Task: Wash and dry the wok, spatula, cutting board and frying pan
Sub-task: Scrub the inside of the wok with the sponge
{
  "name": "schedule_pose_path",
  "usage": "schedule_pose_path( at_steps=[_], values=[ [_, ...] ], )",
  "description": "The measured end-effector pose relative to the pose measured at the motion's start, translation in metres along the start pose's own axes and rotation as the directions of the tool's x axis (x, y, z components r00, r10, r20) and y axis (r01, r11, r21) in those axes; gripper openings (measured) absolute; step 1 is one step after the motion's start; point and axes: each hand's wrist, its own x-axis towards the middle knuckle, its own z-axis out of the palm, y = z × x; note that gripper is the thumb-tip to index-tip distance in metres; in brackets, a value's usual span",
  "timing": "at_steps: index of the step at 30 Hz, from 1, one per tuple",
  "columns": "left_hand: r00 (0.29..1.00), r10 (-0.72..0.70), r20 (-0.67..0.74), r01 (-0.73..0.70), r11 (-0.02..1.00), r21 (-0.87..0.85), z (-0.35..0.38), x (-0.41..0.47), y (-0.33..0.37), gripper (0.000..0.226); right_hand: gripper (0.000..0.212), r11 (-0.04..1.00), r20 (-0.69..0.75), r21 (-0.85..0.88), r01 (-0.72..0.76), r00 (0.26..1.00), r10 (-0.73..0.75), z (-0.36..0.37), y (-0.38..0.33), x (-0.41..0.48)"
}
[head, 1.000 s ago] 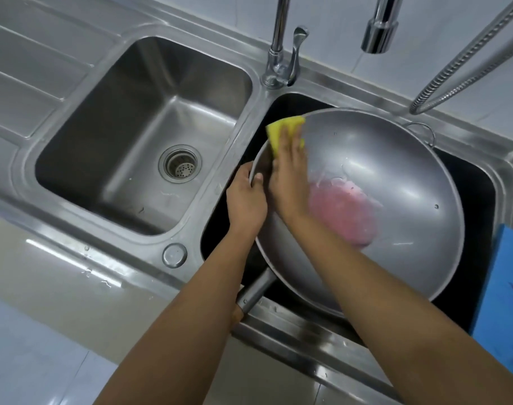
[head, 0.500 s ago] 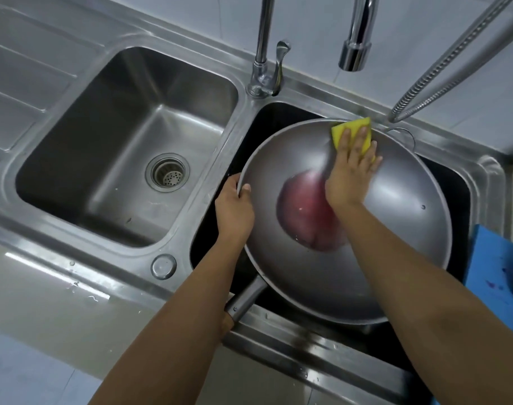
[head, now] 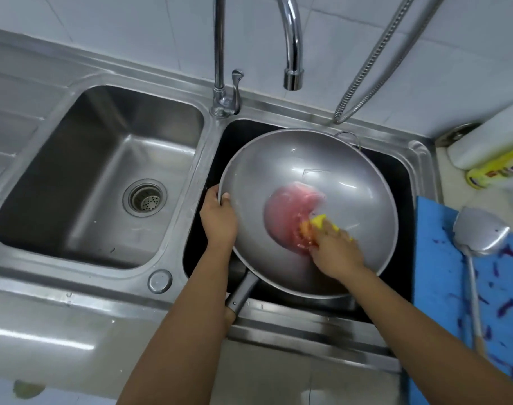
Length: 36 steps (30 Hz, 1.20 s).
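A stainless-steel double-basin sink counter [head: 74, 317] carries everything. A round grey metal wok [head: 351, 176] sits in its dark right basin [head: 398, 168]. A blue plastic cutting board [head: 436, 258] lies on the counter's right end, near a white and yellow bottle [head: 495, 171].

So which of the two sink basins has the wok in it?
The right basin, under the curved spout; the wok sits there. The left basin shows just its drain.

R hand [head: 334, 252] + sponge [head: 322, 222] motion-blurred, grip unclear. L hand [head: 218, 220] fingers hidden behind wok [head: 337, 171] rim, only thumb shows. Wok handle [head: 241, 292] end under L forearm [head: 191, 331]. Bottle [head: 498, 171] label unreadable; bottle + cutting board [head: 442, 273] cut off at right edge.
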Motion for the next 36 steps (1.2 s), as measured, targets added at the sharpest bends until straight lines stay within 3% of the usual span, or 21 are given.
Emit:
schedule_pose_path(
  at_steps=[2,5,8,12,14,18,20,26,29,32,36],
  values=[
    [1.000,-0.001,0.006,0.001,1.000,0.001,0.000,0.001,-0.001,0.025,0.055,0.996,0.063,-0.058,0.069,0.996,-0.065,-0.011,0.010,-0.017],
    [1.000,0.011,0.010,-0.011,1.000,0.008,0.000,0.001,-0.002,0.025,0.042,0.987,-0.032,-0.152,-0.044,0.999,0.039,-0.025,0.030,-0.033],
    [1.000,0.010,0.009,-0.010,1.000,-0.005,0.001,0.000,-0.001,0.025,0.030,0.992,-0.103,-0.083,-0.098,0.991,0.089,-0.023,0.021,-0.058],
    [1.000,0.005,0.000,-0.005,1.000,-0.015,0.001,0.001,0.001,0.026,0.038,0.980,-0.053,0.175,0.096,0.995,-0.088,-0.004,-0.033,-0.094],
    [1.000,0.008,0.000,-0.008,1.000,-0.015,0.000,0.000,0.001,0.026,0.041,0.966,-0.090,0.241,0.093,0.993,-0.073,-0.005,-0.033,-0.094],
    [1.000,0.027,0.005,-0.027,0.999,-0.019,0.001,0.000,0.000,0.026,0.038,0.992,-0.135,0.124,-0.025,0.990,0.042,-0.010,0.008,-0.085],
    [0.999,0.034,0.003,-0.034,0.999,-0.013,0.001,0.001,0.000,0.025,0.038,0.985,-0.197,0.159,-0.060,0.976,0.091,-0.005,0.007,-0.088],
    [0.999,0.043,0.005,-0.043,0.999,-0.010,0.001,0.001,-0.001,0.025,0.029,0.929,-0.302,0.333,0.164,0.951,-0.060,0.007,-0.038,-0.112],
    [0.999,0.045,0.002,-0.045,0.999,-0.001,0.001,0.002,-0.001,0.025,0.036,0.967,-0.294,0.242,0.080,0.956,-0.006,0.005,-0.003,-0.106],
    [0.999,0.042,0.000,-0.042,0.999,-0.012,0.001,0.002,0.000,0.025,0.038,0.976,-0.389,0.215,-0.019,0.915,0.104,0.004,0.004,-0.108],
    [0.999,0.041,-0.001,-0.041,0.999,-0.003,0.001,0.003,-0.001,0.026,0.032,0.939,-0.362,0.333,0.084,0.931,0.045,0.009,-0.053,-0.122]
  ],
)
